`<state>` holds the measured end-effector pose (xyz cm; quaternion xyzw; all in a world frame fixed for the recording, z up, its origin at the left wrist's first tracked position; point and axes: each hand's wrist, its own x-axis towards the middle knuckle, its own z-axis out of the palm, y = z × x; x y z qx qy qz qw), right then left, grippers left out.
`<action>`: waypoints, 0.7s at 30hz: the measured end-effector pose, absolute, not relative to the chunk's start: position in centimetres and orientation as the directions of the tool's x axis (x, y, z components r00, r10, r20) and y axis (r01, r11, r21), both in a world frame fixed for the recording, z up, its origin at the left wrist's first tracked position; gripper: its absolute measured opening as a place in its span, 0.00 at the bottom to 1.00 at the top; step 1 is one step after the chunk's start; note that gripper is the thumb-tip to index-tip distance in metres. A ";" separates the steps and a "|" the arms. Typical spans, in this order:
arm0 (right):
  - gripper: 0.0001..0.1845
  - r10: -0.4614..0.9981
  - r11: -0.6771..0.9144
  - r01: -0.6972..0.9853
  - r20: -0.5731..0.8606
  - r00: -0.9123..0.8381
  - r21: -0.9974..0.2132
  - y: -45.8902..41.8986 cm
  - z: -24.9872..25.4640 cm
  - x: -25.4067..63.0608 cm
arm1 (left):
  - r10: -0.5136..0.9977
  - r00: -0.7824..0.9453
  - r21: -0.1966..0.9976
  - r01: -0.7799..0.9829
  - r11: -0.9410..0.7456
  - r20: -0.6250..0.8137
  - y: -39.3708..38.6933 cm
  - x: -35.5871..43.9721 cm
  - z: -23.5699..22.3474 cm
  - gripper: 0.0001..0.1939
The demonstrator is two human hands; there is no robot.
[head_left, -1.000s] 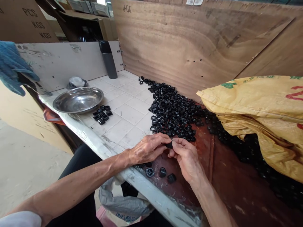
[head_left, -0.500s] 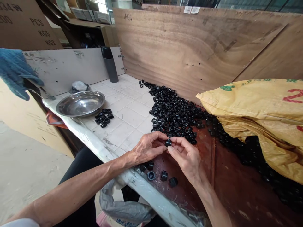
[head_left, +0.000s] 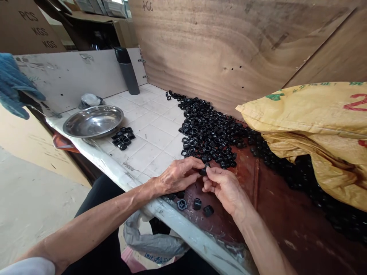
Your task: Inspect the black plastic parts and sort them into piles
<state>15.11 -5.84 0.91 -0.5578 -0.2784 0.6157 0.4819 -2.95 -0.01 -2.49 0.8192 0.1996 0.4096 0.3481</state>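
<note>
My left hand (head_left: 176,176) and my right hand (head_left: 225,187) meet fingertip to fingertip over the near edge of the bench, both pinched on one small black plastic ring (head_left: 203,171). Just beyond them lies a big heap of black rings (head_left: 208,131). Three loose black parts (head_left: 195,204) rest on the dark red surface below my hands. A small cluster of black rings (head_left: 123,138) sits on the white tiles to the left, next to a steel bowl (head_left: 93,121).
A yellow woven sack (head_left: 312,130) spills black parts at the right. A grey flask (head_left: 127,72) stands at the back by the plywood wall (head_left: 229,49). A blue cloth (head_left: 13,86) hangs at the left. A grey bag (head_left: 156,242) hangs under the bench edge.
Both hands have stayed together on the ring, turning it slightly between the fingertips. The camera has shifted a little.
</note>
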 end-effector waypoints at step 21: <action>0.14 0.970 -0.133 0.071 -0.115 0.214 -0.989 -6.4 0.8 14.5 | 0.769 0.512 0.884 0.038 -0.465 0.383 -0.5 -2.6 -2.1 0.11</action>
